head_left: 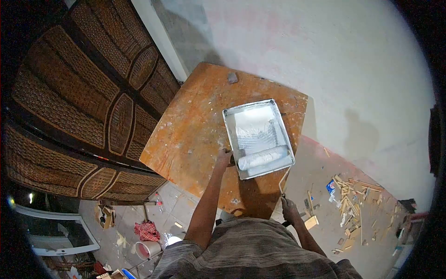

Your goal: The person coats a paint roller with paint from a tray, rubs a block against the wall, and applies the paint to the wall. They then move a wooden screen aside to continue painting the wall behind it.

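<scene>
A metal paint tray with white paint in it lies on the orange-brown wooden tabletop. My left hand is at the tray's left edge, its fingers closed around the rim near the lower corner. Lying across the tray's near end is a paint roller, its sleeve coated white. Its bent wire frame runs over the tray's right corner and down to my right hand, which is wrapped around the handle. Most of the handle is hidden by the fingers.
A small grey block sits at the table's far end. Beyond stands a pale wall, and a dark woven panel is at the left. Wood scraps litter the floor at right; a bucket and red cloth are lower left.
</scene>
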`<state>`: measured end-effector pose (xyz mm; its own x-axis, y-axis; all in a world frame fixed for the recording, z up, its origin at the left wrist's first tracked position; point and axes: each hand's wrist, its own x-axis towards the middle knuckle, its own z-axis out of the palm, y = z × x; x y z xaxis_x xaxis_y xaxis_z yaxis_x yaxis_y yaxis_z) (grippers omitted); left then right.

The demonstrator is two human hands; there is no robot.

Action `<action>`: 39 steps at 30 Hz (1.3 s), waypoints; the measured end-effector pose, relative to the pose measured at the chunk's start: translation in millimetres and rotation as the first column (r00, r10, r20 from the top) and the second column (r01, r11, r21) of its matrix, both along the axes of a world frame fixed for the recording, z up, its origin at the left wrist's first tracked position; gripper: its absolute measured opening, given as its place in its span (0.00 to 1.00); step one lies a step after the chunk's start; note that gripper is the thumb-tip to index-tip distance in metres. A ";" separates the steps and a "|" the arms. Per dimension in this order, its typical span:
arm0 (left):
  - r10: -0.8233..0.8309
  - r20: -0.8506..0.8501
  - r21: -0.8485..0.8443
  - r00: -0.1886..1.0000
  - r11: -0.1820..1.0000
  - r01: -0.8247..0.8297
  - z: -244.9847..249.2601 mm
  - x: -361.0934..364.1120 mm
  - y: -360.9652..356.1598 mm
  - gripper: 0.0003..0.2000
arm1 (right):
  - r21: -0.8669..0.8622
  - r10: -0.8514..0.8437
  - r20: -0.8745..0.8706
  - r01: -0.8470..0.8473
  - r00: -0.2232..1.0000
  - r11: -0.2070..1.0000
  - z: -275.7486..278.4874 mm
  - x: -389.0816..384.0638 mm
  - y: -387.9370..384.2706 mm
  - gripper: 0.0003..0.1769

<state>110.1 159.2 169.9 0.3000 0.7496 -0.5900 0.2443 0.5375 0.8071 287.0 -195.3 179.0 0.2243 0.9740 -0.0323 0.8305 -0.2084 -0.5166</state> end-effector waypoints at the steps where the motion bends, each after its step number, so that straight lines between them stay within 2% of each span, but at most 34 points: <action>1: -0.005 0.010 0.001 1.000 1.000 0.004 -2.3 -0.2 1.1 0.09 | 0.058 0.081 0.158 -0.091 0.984 0.994 -0.7 1.1 -6.8 0.16; 3: 0.008 0.000 -0.015 1.000 1.000 -0.008 0.3 0.6 1.3 0.09 | -0.228 -0.035 -0.062 0.020 0.997 0.973 38.6 -7.1 -11.3 0.16; 4: 0.014 -0.006 -0.025 1.000 1.000 -0.014 1.6 0.6 0.1 0.09 | -0.375 -0.116 -0.157 0.049 0.981 0.926 50.9 -9.8 -12.1 0.18; 7: -0.074 -0.025 -0.010 0.997 0.997 0.074 7.3 -0.9 1.0 0.09 | -0.405 0.015 -0.082 -0.047 0.997 0.913 48.4 -9.8 -11.7 0.24; 10: -0.142 -0.036 0.049 0.989 0.988 0.143 -22.0 -3.3 11.5 0.08 | -0.269 -0.097 -0.153 0.053 0.984 0.962 35.9 -9.5 8.8 0.21; 11: -0.130 -0.014 0.012 0.991 0.991 0.131 -15.1 -2.4 10.3 0.08 | -0.227 -0.122 -0.191 0.077 0.974 0.971 34.2 -7.7 21.3 0.20; 13: -0.111 0.026 -0.064 0.993 0.992 0.112 7.6 -0.8 4.6 0.08 | -0.160 -0.051 -0.117 0.032 0.992 0.987 24.5 -1.9 60.8 0.19; 14: -0.109 0.030 -0.067 0.994 0.992 0.111 7.4 -0.8 3.4 0.08 | -0.131 0.035 0.025 -0.032 0.999 0.991 14.6 2.6 80.6 0.19; 16: -0.105 0.038 -0.067 0.994 0.992 0.107 7.6 -0.8 3.9 0.08 | -0.155 0.022 0.101 -0.006 0.995 0.988 22.4 2.5 119.8 0.16; 19: -0.078 0.069 -0.077 0.995 0.994 0.083 11.7 -2.7 0.6 0.07 | -0.084 0.013 0.247 0.008 0.969 0.996 0.7 5.7 146.6 0.16; 22: -0.074 0.077 -0.095 0.994 0.992 0.081 -4.7 -4.0 5.3 0.09 | -0.109 -0.100 -0.001 0.099 0.995 0.989 2.9 2.7 127.6 0.16; 25: -0.086 0.067 -0.115 0.994 0.989 0.093 -6.2 -4.8 7.3 0.11 | -0.206 -0.043 -0.065 0.028 0.997 0.978 17.2 -0.8 73.9 0.15; 27: -0.093 0.072 -0.123 0.993 0.987 0.102 -6.8 -5.2 7.5 0.11 | -0.302 -0.181 -0.181 0.120 0.967 0.946 29.5 -10.9 50.2 0.15; 29: -0.102 0.096 -0.125 0.990 0.986 0.114 -10.2 -6.9 8.9 0.11 | -0.277 -0.121 -0.086 0.093 0.989 0.956 25.3 -9.8 49.2 0.15; 31: -0.084 0.091 -0.134 0.992 0.986 0.096 -17.2 -6.1 11.1 0.11 | -0.159 0.115 0.236 -0.078 0.965 0.984 3.6 -3.2 63.2 0.15; 33: -0.073 0.082 -0.137 0.994 0.987 0.084 -10.5 -3.7 9.2 0.11 | 0.085 0.033 0.120 -0.043 0.992 0.995 7.7 4.7 104.0 0.17; 35: -0.069 0.064 -0.136 0.996 0.988 0.077 15.8 -3.9 1.9 0.11 | -0.127 -0.216 -0.079 0.205 0.973 0.970 -24.3 13.0 148.1 0.18; 37: -0.195 0.013 0.028 0.981 0.981 0.194 -13.7 -8.7 4.2 0.11 | -0.304 -0.196 -0.082 0.162 0.977 0.939 28.7 6.0 164.3 0.18; 39: -0.202 0.016 0.035 0.979 0.979 0.202 -19.6 -7.1 9.4 0.10 | -0.282 -0.138 -0.046 0.119 0.989 0.952 44.4 3.6 159.1 0.18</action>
<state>103.0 168.7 150.3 0.4582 0.6913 -0.5586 0.3297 0.4515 0.8291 290.5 -36.2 223.4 0.3355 0.8875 -0.3160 0.7539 -0.4541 -0.4748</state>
